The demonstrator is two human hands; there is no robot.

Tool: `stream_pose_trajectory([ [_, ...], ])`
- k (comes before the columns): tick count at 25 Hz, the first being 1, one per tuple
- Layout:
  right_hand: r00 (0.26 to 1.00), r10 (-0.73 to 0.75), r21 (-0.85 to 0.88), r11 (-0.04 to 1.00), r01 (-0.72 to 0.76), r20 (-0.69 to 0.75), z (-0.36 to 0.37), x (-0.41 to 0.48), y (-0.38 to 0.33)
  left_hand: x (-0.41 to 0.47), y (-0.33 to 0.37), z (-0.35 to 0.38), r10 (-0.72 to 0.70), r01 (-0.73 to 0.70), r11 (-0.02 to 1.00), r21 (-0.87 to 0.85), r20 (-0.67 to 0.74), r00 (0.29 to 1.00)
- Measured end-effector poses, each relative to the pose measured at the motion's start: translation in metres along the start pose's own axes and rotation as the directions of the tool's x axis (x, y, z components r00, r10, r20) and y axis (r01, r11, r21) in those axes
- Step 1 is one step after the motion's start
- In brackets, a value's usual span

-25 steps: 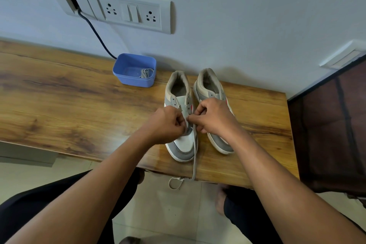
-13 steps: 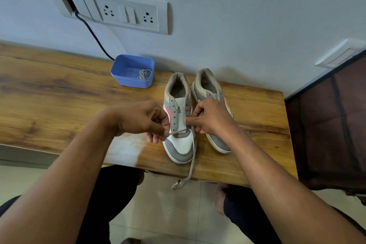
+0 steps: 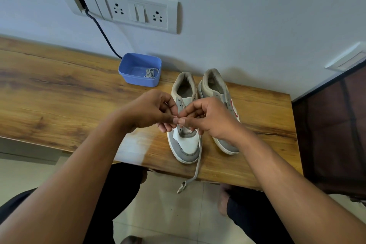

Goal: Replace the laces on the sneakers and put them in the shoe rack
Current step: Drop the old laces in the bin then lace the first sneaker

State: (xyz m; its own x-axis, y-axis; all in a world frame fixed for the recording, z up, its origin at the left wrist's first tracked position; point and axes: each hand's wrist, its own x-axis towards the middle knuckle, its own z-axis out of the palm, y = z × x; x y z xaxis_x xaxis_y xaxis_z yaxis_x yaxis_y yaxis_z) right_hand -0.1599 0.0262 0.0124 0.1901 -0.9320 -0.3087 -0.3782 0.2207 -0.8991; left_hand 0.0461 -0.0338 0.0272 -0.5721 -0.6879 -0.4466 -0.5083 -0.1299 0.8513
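A: Where is the lace (image 3: 196,168) now?

B: It is passed through the low eyelets only of the sneaker (image 3: 188,144) on the table (image 3: 59,95); the upper eyelets are seen empty. One part is held above the toe-side eyelets. The other end is left hanging over the table edge at 6 o'clock.

A: And the hands?

B: Both are curled. The lace is pinched btw. thumb and forefinger of the L hand (image 3: 152,111). Just beside it, at 3 o'clock, it is pinched also by the R hand (image 3: 210,117). The fingertips are nearly touching and nothing else is held.

A: How is this step done well?

B: As a judgement: the tip should be kept short btw. the fingers, so it can be pushed into the next eyelet w/o bending. The sneaker is not held down, so the pull should be made gently, or it may be dragged to the edge. Both sides should be kept approx. equal.

A: What remains?

B: Most of it, probably. No lace is seen in the 2nd sneaker (image 3: 214,83), just beside at 3 o'clock. A spare lace (image 3: 151,72) is lying in the box (image 3: 138,80) at 11 o'clock. A dark frame (image 3: 332,125) is seen at 3 o'clock of the table; if it is the rack cannot be told.
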Motion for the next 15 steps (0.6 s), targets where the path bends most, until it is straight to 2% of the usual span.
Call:
stream_pose_trajectory([
  [3, 1.0, -0.004, -0.019, 1.0, 0.004, 0.013, -0.006, 0.0, 0.003, 0.002, -0.004, 0.006, 0.015, -0.016, 1.0, -0.019, -0.049, 0.999],
  [6, 0.996, 0.036, -0.16, 0.987, -0.023, 0.077, -0.012, -0.003, 0.007, 0.006, -0.007, 0.011, 0.061, -0.057, 0.998, 0.035, -0.11, 0.992],
  [8, 0.989, 0.097, -0.236, 0.969, -0.068, 0.113, -0.014, -0.005, 0.013, 0.009, -0.009, 0.015, 0.125, -0.091, 0.972, 0.217, -0.149, 0.981],
  [11, 0.978, 0.167, -0.265, 0.956, -0.128, 0.128, -0.013, -0.009, 0.019, 0.013, -0.012, 0.026, 0.196, -0.112, 0.815, 0.569, -0.089, 0.977],
  [13, 0.975, 0.181, -0.313, 0.94, -0.133, 0.127, -0.013, -0.01, 0.019, 0.015, -0.015, 0.033, 0.184, -0.108, 0.739, 0.665, -0.045, 0.982],
  [15, 0.988, 0.117, -0.42, 0.905, -0.065, 0.097, -0.013, -0.01, 0.018, 0.016, -0.017, 0.035, 0.217, -0.133, 0.698, 0.703, -0.031, 0.976],
])
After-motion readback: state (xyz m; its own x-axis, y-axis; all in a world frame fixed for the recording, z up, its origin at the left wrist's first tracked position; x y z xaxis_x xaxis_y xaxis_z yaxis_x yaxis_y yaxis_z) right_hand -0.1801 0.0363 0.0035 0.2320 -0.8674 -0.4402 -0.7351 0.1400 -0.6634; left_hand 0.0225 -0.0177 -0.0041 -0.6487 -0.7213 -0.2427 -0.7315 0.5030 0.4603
